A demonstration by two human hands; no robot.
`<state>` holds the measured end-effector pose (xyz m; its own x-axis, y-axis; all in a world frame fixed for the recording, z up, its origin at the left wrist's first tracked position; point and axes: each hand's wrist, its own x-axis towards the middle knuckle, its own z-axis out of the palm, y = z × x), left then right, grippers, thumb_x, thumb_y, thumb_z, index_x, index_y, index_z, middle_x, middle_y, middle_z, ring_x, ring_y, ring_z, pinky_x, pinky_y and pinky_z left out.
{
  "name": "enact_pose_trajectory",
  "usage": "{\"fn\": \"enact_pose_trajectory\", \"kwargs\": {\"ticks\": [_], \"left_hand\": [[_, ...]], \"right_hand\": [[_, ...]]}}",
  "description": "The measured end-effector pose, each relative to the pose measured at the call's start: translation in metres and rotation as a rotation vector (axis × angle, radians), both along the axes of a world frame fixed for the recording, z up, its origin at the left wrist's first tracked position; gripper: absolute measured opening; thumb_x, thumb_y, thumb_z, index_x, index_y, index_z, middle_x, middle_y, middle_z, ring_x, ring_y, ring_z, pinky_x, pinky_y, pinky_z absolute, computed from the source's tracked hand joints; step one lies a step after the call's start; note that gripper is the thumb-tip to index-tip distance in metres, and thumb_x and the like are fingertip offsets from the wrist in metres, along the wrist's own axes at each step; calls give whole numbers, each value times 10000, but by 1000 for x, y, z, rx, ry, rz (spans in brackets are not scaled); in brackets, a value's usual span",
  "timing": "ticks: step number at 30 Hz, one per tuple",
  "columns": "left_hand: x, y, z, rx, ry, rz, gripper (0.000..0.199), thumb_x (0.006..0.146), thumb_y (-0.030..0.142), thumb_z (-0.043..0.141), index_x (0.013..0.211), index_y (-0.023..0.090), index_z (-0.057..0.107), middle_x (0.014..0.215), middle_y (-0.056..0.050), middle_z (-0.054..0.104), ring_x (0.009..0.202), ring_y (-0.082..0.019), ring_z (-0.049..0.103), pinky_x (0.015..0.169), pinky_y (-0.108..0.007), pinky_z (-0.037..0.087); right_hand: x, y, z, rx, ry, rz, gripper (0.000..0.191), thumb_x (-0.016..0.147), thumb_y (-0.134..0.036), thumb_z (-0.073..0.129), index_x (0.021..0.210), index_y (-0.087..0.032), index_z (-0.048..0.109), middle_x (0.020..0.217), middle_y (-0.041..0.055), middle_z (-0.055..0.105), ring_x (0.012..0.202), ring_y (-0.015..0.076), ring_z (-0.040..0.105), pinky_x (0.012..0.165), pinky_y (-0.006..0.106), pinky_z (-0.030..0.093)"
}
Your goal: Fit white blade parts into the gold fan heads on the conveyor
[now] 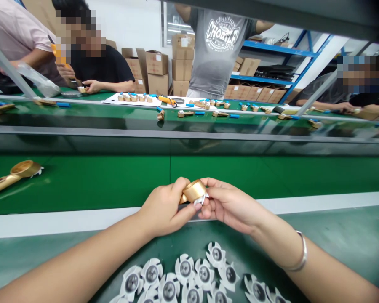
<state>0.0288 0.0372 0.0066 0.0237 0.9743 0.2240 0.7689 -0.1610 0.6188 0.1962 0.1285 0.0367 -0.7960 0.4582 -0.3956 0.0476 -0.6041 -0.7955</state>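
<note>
- A gold ring-headed piece [196, 190] is held over the near edge of the green belt [107, 181], a white bladed part [200, 199] seated beneath.
- The blades could be bent or tilted by uneven fingertip pressure.
- The gold piece is gripped by the left hand [162, 208]; its far side is pinched by the right hand's [232, 204] curled fingers, both wrists angled inward.

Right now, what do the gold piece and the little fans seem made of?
The gold piece looks like painted plastic, perhaps metal: smooth, with a bright satin sheen. The little fans look like matt plastic, with thin, pale moulded-looking blades.
</note>
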Motion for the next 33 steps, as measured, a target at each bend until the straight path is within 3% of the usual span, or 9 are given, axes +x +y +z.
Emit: {"fn": "enact_pose_trajectory", "kwargs": {"ticks": [4, 8, 10, 13, 16, 18, 24, 33], "left_hand": [[-4, 2, -3, -35, -193, -40, 302, 895, 493, 527, 1003, 216, 475, 718, 26, 576, 589, -132, 514, 548, -238, 333], [-7, 7, -9, -52, -525, 19, 341, 911, 514, 475, 1068, 212, 483, 624, 61, 500, 518, -101, 454, 526, -214, 367], [-8, 10, -9, -102, -703, 62, 399, 909, 564, 432, 1056, 196, 479, 561, 72, 484, 456, -96, 446, 478, -207, 369], [-8, 14, -6, -154, -852, 119, 441, 884, 612, 408, 937, 180, 478, 520, 64, 491, 397, -93, 446, 418, -202, 347], [-8, 16, -1, -172, -890, 150, 441, 875, 608, 392, 915, 176, 474, 521, 62, 495, 377, -95, 448, 400, -207, 346], [-7, 16, 1, -179, -909, 161, 441, 872, 606, 382, 917, 177, 473, 524, 64, 493, 369, -95, 444, 393, -209, 344], [-8, 16, 1, -191, -916, 146, 432, 871, 593, 386, 915, 173, 475, 514, 63, 493, 365, -92, 443, 394, -204, 340], [-15, 18, -14, -182, -989, 28, 528, 855, 678, 403, 942, 170, 518, 539, 45, 529, 369, -91, 461, 383, -191, 327]], "right_hand": [[-1, 9, -9, 152, -49, -13, 278, 815, -379, 675, 872, -161, 512, 608, -25, 568, 412, 67, 486, 430, 161, 396], [-1, 20, -17, 355, -117, -48, 276, 880, -412, 599, 783, -176, 494, 485, -75, 459, 323, 41, 311, 334, 148, 236], [0, 22, -19, 416, -166, 14, 245, 891, -381, 568, 773, -179, 496, 458, -84, 435, 306, 40, 275, 314, 147, 203], [2, 19, -21, 510, -287, 212, 223, 901, -364, 545, 782, -180, 507, 470, -74, 472, 306, 44, 316, 303, 134, 218], [4, 15, -21, 629, -367, 421, 221, 913, -365, 548, 799, -177, 526, 528, -55, 531, 347, 56, 419, 328, 123, 303], [5, 14, -21, 666, -375, 473, 220, 921, -364, 546, 807, -176, 531, 543, -55, 537, 363, 58, 447, 340, 120, 328], [5, 21, -22, 643, -391, 488, 201, 931, -354, 544, 848, -172, 542, 555, -53, 547, 369, 58, 480, 349, 108, 332], [6, 22, -26, 630, -373, 490, 178, 930, -350, 552, 869, -182, 555, 557, -56, 553, 370, 63, 493, 342, 106, 342]]}}
